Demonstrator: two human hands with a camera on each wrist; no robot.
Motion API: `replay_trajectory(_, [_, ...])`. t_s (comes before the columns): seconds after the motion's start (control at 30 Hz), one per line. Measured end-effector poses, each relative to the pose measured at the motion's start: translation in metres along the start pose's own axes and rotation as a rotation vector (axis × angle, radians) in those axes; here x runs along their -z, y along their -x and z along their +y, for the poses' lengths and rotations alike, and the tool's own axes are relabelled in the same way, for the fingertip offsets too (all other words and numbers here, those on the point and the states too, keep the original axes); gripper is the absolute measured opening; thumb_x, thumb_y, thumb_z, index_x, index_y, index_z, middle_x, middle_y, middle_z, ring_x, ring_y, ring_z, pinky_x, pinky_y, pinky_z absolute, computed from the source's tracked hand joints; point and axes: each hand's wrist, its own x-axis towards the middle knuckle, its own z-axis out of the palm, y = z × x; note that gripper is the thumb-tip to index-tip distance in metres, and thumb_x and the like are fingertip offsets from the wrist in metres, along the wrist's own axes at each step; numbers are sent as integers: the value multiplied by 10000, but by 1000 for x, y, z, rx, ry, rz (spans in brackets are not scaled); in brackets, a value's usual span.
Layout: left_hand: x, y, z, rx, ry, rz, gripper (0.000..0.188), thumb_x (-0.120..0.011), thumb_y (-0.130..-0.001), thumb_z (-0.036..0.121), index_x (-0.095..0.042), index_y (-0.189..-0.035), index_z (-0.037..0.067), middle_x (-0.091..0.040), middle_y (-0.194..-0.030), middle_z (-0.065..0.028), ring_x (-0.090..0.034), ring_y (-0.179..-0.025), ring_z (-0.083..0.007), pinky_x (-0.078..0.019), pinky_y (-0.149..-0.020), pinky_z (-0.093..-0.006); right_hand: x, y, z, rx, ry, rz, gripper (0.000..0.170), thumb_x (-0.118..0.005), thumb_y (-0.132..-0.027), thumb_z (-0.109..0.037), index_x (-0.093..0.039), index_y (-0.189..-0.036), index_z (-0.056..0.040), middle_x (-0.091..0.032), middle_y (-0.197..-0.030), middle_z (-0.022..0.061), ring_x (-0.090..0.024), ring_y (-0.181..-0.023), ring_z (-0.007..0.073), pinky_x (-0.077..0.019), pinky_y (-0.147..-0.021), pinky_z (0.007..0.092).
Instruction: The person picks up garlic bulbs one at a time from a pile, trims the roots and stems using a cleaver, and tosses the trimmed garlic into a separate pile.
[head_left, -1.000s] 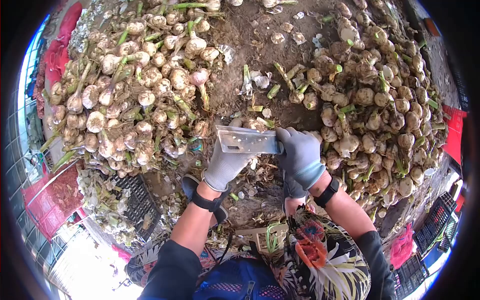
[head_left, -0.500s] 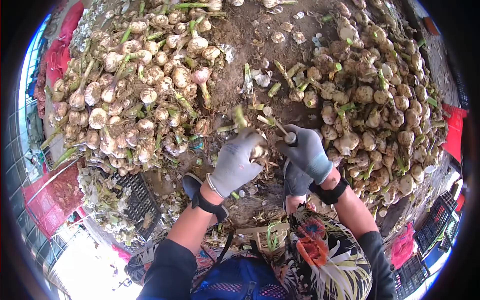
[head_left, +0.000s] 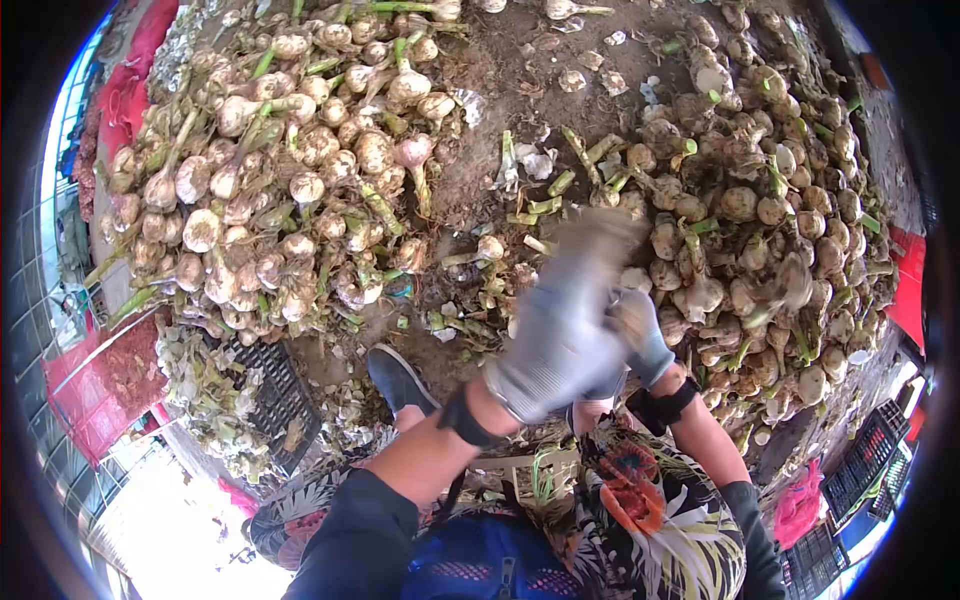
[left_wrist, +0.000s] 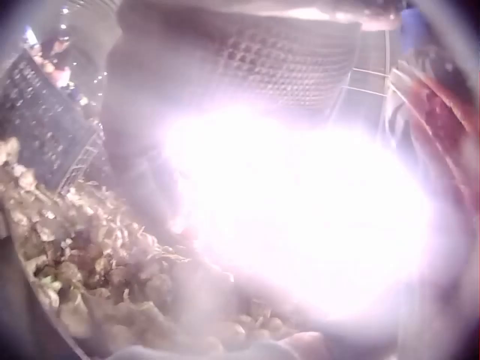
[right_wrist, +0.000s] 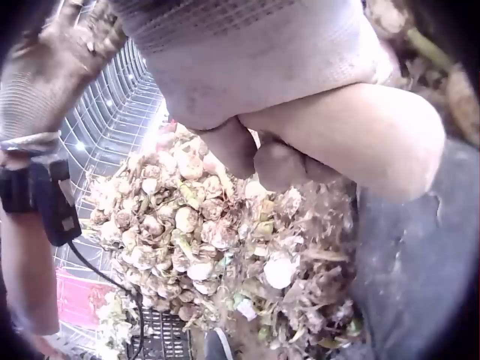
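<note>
My left hand [head_left: 565, 335] is blurred in the head view, reaching over the right one; in the right wrist view its gloved palm [right_wrist: 49, 86] faces the camera with fingers extended. A blurred garlic bulb [head_left: 790, 285] with its stem appears over the right garlic pile [head_left: 740, 205], apart from the hand. My right hand [head_left: 645, 335], partly hidden, has curled fingers [right_wrist: 281, 161] around the cleaver's handle; its blade cannot be made out in the head view. Glare covers much of the left wrist view, where the knitted glove [left_wrist: 285, 67] shows.
Another garlic pile [head_left: 300, 170] lies at the left. Cut stems [head_left: 545, 205] and loose skins [head_left: 535, 163] litter the ground between the piles. A shoe [head_left: 398, 382] is below, with a black crate [head_left: 275, 400] to its left. A grey surface [right_wrist: 420, 255] fills the right wrist view's side.
The left hand has moved up and right across the right hand, and its fingers have opened. A blurred bulb now shows over the right pile. The cleaver blade, plain a second ago, is no longer distinct.
</note>
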Motion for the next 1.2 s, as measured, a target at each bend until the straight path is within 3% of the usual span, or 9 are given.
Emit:
replay_trajectory(0.03, [7, 11, -31, 168, -103, 81, 603, -748, -793, 113, -479, -1330, 57, -568, -1220, -178, -681, -782, -242, -584, -714, -372, -4, 5, -23, 5, 376, 68, 152, -720, -831, -116, -696, -920, 4, -702, -769, 40, -646, -726, 101, -507, -665, 263])
replay_trajectory(0.07, [13, 21, -66, 319, -235, 137, 579, -755, -816, 136, -472, -1312, 40, -580, -1177, -165, -689, -686, -198, -590, -660, -345, -3, 5, -29, -39, 344, 101, 146, -720, -828, -93, -696, -933, 5, -705, -790, 35, -635, -742, 80, -505, -676, 251])
replay_trajectory(0.1, [22, 30, -94, 554, -455, 128, 624, -779, -810, 222, -459, -1319, 52, -566, -1187, -187, -700, -781, -272, -589, -705, -400, -3, 6, -30, -85, 314, 129, 144, -720, -826, -70, -696, -946, 6, -709, -811, 31, -625, -759, 60, -503, -687, 239])
replay_trajectory(0.2, [29, 63, -166, 611, -636, 31, 571, -781, -775, 247, -517, -1244, 56, -561, -1227, -212, -640, -970, -432, -554, -810, -472, -16, -2, -22, -26, 43, 114, 173, -740, -812, -65, -701, -970, -8, -710, -825, 27, -629, -779, 65, -510, -706, 246])
replay_trajectory(0.3, [34, 57, -159, 573, -501, 26, 459, -772, -768, 183, -566, -1155, 45, -623, -1123, -175, -657, -931, -386, -546, -803, -433, -24, -4, -31, 61, 234, 92, 202, -744, -819, -117, -705, -989, -17, -718, -809, 45, -648, -780, 86, -518, -721, 260])
replay_trajectory(0.47, [43, 46, -98, 471, -77, -11, 235, -718, -837, 26, -614, -1048, 20, -673, -961, -30, -638, -855, -117, -532, -788, -299, -46, -1, -54, 184, 843, 49, 294, -712, -828, -257, -677, -1083, -116, -717, -921, 158, -678, -864, 388, -552, -727, 434])
replay_trajectory(0.6, [41, 60, -91, 661, 605, 81, 321, -730, -883, 53, -593, -1171, 18, -667, -1058, -29, -637, -941, -122, -539, -822, -279, -52, 1, -54, 379, 1068, 60, 252, -690, -796, -185, -646, -1031, -107, -699, -896, 144, -683, -807, 372, -539, -699, 462])
replay_trajectory(1.0, [49, 78, -110, 441, 270, 2, 340, -737, -860, 32, -575, -1159, 29, -649, -1078, -28, -608, -938, -105, -527, -805, -294, -58, 9, -61, 471, 1169, 49, 192, -678, -766, -143, -612, -945, -122, -657, -827, 114, -675, -760, 347, -526, -678, 451])
replay_trajectory(1.2, [45, 47, -59, 682, 769, -12, 417, -797, -800, 71, -571, -1148, 33, -602, -977, -1, -586, -868, -95, -509, -768, -248, -14, -3, -28, 189, 978, 254, 261, -737, -819, -237, -691, -1034, -96, -704, -795, 159, -704, -757, 331, -547, -674, 416])
